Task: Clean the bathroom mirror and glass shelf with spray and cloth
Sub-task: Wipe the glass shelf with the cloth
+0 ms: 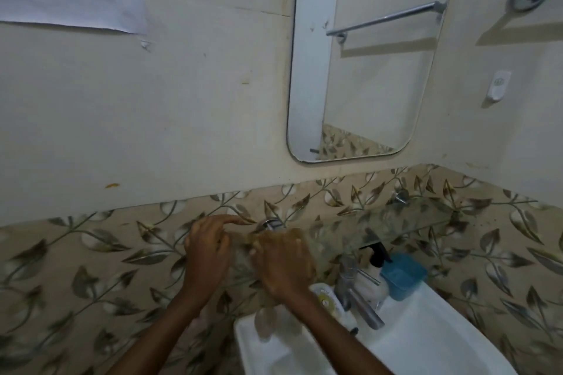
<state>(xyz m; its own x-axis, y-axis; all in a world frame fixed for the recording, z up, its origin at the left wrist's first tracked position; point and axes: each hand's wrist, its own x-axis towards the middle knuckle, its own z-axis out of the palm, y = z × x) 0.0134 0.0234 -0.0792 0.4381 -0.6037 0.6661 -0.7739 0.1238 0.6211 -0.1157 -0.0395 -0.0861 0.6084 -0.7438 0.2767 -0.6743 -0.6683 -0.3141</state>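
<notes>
The clear glass shelf [393,222] runs along the leaf-patterned tile band [91,256] on metal brackets, below the rounded-corner wall mirror [359,70]. Both hands reach to its left end: the left hand [210,248] is open with fingers spread, and the right hand [281,262] lies blurred just beside the chrome bracket [271,224]; its grip cannot be told. Under the shelf, the white sink [426,341] carries a chrome tap [359,298], a white pump bottle with black nozzle [373,274] and a blue plastic box [403,274], contents unseen.
</notes>
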